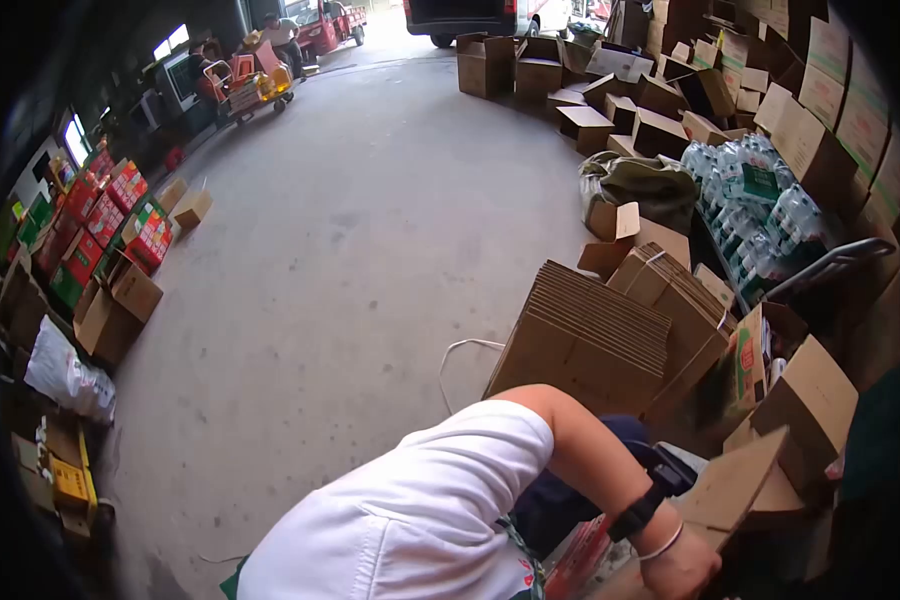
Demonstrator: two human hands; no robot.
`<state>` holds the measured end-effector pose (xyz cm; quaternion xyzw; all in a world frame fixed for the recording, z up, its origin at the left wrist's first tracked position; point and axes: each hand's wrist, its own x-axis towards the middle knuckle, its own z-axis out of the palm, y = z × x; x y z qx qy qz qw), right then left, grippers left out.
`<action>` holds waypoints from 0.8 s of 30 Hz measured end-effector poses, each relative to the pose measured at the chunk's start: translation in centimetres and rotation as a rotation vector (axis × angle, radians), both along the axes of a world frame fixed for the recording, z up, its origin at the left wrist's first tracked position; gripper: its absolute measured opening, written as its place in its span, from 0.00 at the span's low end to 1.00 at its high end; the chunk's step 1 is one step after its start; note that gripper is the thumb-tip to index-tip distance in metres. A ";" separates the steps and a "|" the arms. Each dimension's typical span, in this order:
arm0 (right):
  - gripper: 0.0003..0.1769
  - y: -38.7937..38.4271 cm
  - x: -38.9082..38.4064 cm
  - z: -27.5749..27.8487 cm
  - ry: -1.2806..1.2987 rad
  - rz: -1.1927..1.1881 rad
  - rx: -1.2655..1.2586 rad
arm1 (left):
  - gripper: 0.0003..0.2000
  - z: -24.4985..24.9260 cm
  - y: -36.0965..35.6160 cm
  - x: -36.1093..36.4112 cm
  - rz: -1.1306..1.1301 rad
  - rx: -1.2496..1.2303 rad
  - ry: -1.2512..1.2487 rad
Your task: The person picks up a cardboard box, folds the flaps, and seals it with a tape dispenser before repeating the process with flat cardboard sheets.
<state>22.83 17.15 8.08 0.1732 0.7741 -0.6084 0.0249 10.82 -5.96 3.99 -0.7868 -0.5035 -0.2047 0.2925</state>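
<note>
My left arm, in a white short sleeve with a black watch [637,513] and a thin bracelet on the wrist, bends across the bottom of the head view. My left hand [682,570] is closed at the lower right, beside an open cardboard box [735,485]. Its fingers curl downward, and the frame edge hides what they may grip. Just beyond the forearm are a dark blue item [620,440] and a red-and-white printed surface [578,555]. My right hand is out of view.
Bundled flattened cartons [590,330] lean ahead of my arm. Bottled water packs [760,200] sit on a cart with a metal handle [830,265]. Open boxes [660,130] pile up at right. Red cartons [105,215] line the left. People stand near a loaded trolley [255,90].
</note>
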 end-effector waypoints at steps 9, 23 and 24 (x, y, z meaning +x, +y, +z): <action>0.40 -10.5 -2.3 -1.7 -0.128 -0.037 0.115 | 0.08 -3.4 0.0 4.6 0.125 -0.423 -0.150; 0.27 3.0 -1.9 -1.0 -0.198 0.352 0.407 | 0.11 -2.7 2.9 -0.2 0.027 0.297 -0.167; 0.28 4.4 -1.4 -1.4 -0.231 0.317 0.478 | 0.13 -2.1 2.4 -1.9 0.131 0.268 -0.204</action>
